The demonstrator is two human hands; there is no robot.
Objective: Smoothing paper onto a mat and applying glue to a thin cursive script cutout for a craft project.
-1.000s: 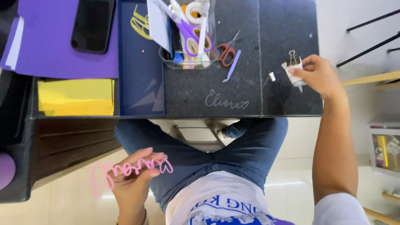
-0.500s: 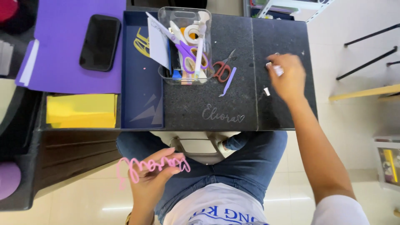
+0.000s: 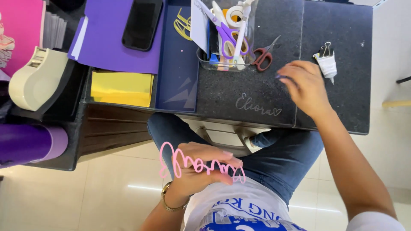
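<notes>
Beside red scissors (image 3: pixel 262 57), right hand (image 3: pixel 304 85) curled on black mat (image 3: pixel 342 25), left hand (image 3: pixel 201 169) gripping pink cutout (image 3: pixel 188 164)

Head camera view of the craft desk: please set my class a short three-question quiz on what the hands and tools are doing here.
1. True or false: the left hand holds a pink cut-out script word above the lap.
2. Which thing lies nearest the right hand? A) red-handled scissors B) black phone C) cream tape dispenser
3. Fill in: the small white tube with a metal binder clip lies on the black ____ mat.

Key:
1. True.
2. A.
3. Glitter; the right hand rests on the same mat, apart from the tube.
</notes>
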